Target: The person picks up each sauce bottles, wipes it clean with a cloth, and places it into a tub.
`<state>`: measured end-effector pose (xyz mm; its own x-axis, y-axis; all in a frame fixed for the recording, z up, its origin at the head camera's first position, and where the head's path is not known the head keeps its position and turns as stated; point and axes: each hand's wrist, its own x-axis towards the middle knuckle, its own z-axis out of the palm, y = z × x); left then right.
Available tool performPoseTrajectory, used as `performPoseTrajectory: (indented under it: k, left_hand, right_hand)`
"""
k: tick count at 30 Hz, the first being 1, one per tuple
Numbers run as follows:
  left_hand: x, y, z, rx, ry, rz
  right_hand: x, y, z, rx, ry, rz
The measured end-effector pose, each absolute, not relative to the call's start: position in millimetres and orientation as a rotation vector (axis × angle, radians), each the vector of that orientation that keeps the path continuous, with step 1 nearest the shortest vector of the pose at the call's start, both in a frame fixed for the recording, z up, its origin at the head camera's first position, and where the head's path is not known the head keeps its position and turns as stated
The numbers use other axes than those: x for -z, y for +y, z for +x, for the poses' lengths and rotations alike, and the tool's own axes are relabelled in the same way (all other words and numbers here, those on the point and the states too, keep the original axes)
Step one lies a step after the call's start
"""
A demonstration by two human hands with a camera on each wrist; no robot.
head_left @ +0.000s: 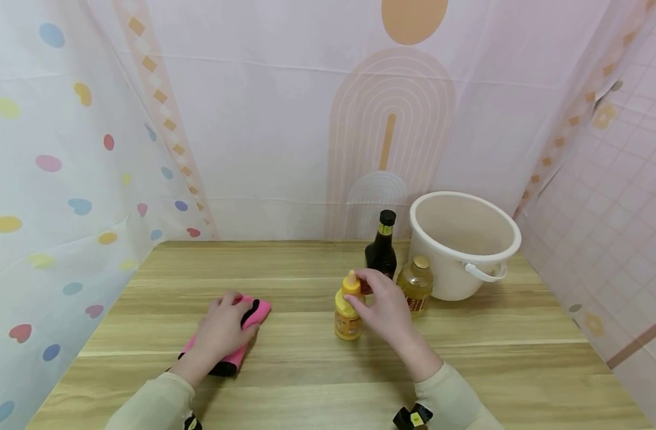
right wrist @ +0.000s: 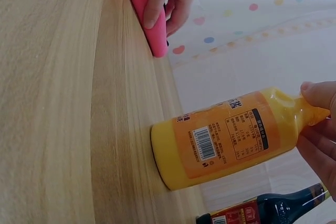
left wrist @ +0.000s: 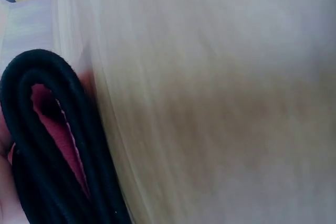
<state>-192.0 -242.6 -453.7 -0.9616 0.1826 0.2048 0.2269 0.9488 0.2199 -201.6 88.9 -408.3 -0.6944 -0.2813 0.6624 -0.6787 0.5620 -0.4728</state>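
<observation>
In the head view my left hand (head_left: 223, 325) grips a folded pink cloth (head_left: 260, 313) with black edging, at the left of the table. Close up, the left wrist view shows the cloth's black folded edge (left wrist: 65, 108). My right hand (head_left: 384, 304) pinches a yellow squeeze bottle (head_left: 348, 319) at its cap and neck. The bottle is upright, its base on or very near the wood; the right wrist view shows a barcode on its orange label (right wrist: 226, 135). Just behind that hand stand a dark sauce bottle (head_left: 382, 251) and an amber bottle (head_left: 416, 280), partly hidden.
A white bucket (head_left: 441, 269) with its handle hanging down stands at the back right, beside the amber bottle. The wooden table (head_left: 306, 382) meets a patterned curtain (head_left: 263, 149) at its back edge, with more curtain on both sides.
</observation>
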Motion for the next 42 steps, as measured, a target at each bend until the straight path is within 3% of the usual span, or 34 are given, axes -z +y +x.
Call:
performPoseTrajectory:
  k: [25,42]
  left_hand:
    - [455.7,-235.8,-186.6,0.123,-2.453,-0.798]
    - [393.2,-187.8,-176.2,0.442,-1.921,-0.953]
  right_hand:
    - [409.5,88.5,-202.3,-1.009,-2.291,0.749]
    - [412.4,90.1,-200.9,-1.047,-2.284,0.739]
